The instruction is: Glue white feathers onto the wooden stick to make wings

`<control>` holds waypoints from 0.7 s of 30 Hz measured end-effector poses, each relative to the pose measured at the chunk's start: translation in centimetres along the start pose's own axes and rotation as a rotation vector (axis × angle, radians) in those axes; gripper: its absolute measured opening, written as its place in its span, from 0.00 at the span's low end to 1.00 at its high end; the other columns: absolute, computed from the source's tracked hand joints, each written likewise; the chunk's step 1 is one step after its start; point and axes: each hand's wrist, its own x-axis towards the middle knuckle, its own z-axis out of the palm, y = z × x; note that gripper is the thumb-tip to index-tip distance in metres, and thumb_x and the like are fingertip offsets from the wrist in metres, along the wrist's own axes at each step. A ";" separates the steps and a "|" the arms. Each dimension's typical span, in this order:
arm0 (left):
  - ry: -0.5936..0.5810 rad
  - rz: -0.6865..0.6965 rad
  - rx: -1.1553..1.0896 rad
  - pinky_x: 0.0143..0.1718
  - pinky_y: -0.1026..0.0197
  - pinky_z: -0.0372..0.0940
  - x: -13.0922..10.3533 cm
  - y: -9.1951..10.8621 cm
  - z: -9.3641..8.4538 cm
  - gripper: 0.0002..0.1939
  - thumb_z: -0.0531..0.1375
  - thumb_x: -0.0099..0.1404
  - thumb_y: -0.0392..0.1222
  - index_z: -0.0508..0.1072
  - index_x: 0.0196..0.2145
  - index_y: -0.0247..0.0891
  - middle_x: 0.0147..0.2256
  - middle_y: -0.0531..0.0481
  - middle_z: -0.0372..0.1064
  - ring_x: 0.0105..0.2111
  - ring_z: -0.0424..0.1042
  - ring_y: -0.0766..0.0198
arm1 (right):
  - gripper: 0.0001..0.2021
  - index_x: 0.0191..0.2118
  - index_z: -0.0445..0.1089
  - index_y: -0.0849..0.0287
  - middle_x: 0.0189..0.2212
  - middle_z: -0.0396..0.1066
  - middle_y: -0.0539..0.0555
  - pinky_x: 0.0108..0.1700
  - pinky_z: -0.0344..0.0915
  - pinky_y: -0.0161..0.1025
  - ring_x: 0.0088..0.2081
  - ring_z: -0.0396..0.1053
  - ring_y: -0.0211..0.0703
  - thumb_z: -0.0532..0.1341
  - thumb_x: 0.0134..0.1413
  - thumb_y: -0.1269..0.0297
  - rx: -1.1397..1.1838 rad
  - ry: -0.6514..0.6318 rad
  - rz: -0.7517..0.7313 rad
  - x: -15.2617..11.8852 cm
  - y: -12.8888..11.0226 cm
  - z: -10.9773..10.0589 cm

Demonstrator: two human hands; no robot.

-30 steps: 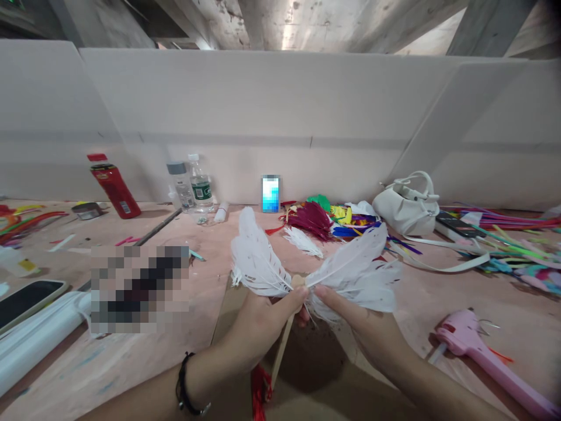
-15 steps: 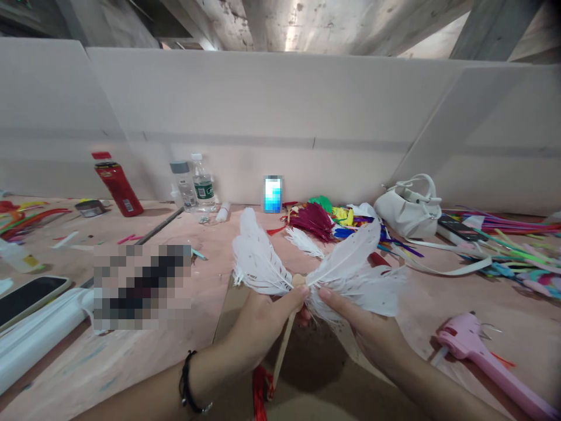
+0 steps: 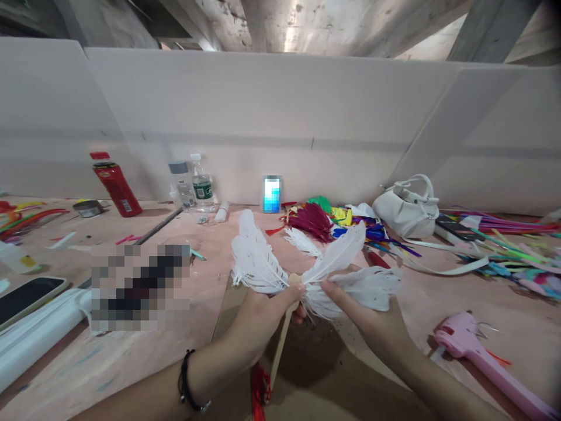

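Observation:
White feathers [image 3: 258, 257] fan out to both sides of the rounded top of a wooden stick [image 3: 283, 345]. My left hand [image 3: 265, 310] is closed on the stick just under that top, its thumb pressing the front near the feather bases. My right hand [image 3: 362, 307] pinches the white feathers on the right [image 3: 362, 286], thumb in front and the other fingers mostly hidden behind. A red tassel [image 3: 259, 389] hangs at the stick's lower end. Beneath both hands lies a brown board [image 3: 315, 374].
A pink glue gun [image 3: 464, 339] lies at the right. Behind are dark red feathers [image 3: 311, 221], a loose white feather [image 3: 302, 241], a lit phone [image 3: 272, 196] and a white handbag [image 3: 407, 210]. Bottles, including a red bottle [image 3: 117, 190], stand at the back left.
The right-hand feathers have shifted slightly inward and lower. My right thumb has slid a little along them, away from the stick's top. My left hand keeps its hold.

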 end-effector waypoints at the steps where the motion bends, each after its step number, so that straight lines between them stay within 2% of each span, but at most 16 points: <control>1: 0.006 -0.004 -0.009 0.30 0.64 0.66 0.1 -0.1 0.0 0.15 0.63 0.65 0.41 0.74 0.22 0.38 0.21 0.54 0.72 0.25 0.71 0.65 | 0.13 0.33 0.78 0.57 0.33 0.80 0.57 0.40 0.75 0.44 0.36 0.78 0.52 0.69 0.54 0.51 -0.004 0.001 -0.017 0.2 -0.1 -0.1; 7: 0.025 -0.001 0.000 0.28 0.64 0.65 0.2 -0.5 -0.1 0.15 0.64 0.65 0.42 0.73 0.21 0.37 0.21 0.53 0.71 0.24 0.70 0.65 | 0.11 0.31 0.80 0.58 0.32 0.81 0.56 0.37 0.73 0.43 0.34 0.77 0.51 0.69 0.53 0.54 -0.029 0.008 -0.068 1.5 -0.4 -1.6; 10: 0.026 0.013 0.031 0.29 0.65 0.65 0.2 -0.2 0.0 0.16 0.63 0.65 0.42 0.72 0.20 0.38 0.21 0.54 0.70 0.24 0.70 0.66 | 0.10 0.30 0.81 0.56 0.32 0.80 0.55 0.39 0.71 0.44 0.35 0.76 0.50 0.70 0.54 0.55 -0.077 0.032 -0.130 1.9 -0.4 -2.3; 13: 0.030 0.026 0.078 0.27 0.65 0.64 0.1 0.5 0.1 0.15 0.63 0.63 0.42 0.71 0.20 0.38 0.20 0.54 0.69 0.23 0.68 0.66 | 0.09 0.29 0.81 0.53 0.30 0.76 0.52 0.40 0.67 0.43 0.34 0.72 0.47 0.70 0.54 0.54 -0.145 0.032 -0.181 2.2 -0.4 -2.8; 17: 0.024 0.012 0.098 0.25 0.66 0.62 -0.1 0.9 0.2 0.13 0.63 0.61 0.42 0.71 0.20 0.38 0.19 0.54 0.69 0.21 0.67 0.67 | 0.09 0.31 0.81 0.51 0.29 0.68 0.50 0.35 0.63 0.40 0.32 0.67 0.43 0.71 0.53 0.53 -0.178 0.036 -0.168 2.5 -0.6 -3.0; 21: 0.003 0.001 0.088 0.25 0.66 0.62 -0.1 1.0 0.2 0.14 0.62 0.60 0.43 0.70 0.19 0.38 0.19 0.54 0.69 0.21 0.67 0.67 | 0.08 0.31 0.81 0.51 0.31 0.67 0.51 0.36 0.60 0.42 0.34 0.66 0.45 0.71 0.53 0.54 -0.181 0.050 -0.163 3.0 -0.2 -3.2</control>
